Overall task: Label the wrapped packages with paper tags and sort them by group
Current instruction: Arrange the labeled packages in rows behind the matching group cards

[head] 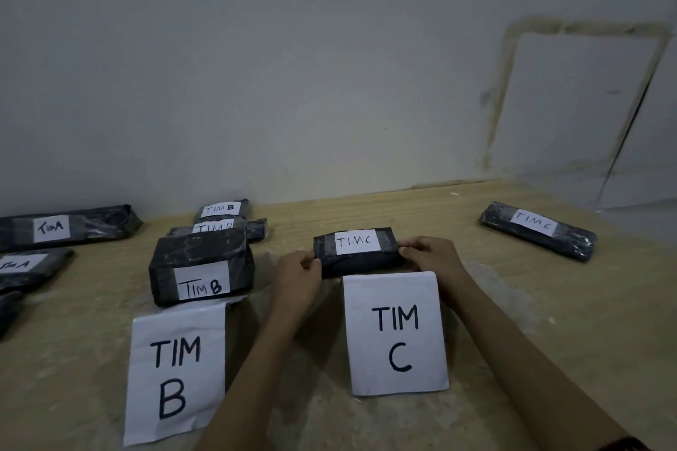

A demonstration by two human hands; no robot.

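Observation:
A small black wrapped package [357, 260] with a white "TIM C" tag sits on the wooden table just beyond the large "TIM C" sheet [397, 335]. My left hand [298, 276] grips its left end and my right hand [426, 253] grips its right end. A longer "TIM C" package [538, 231] lies far right. Three "TIM B" packages stand left of centre: a big front one [201, 267], one behind it [219, 227], and one at the back [223, 209], beyond the "TIM B" sheet [176, 373].
Two "TIM A" packages lie at the left edge, one long [69, 227] and one partly cut off [29, 267]. Another dark package [7, 308] shows at the far left. A grey wall [329, 84] closes the table's back; the table's right edge runs near the far-right package.

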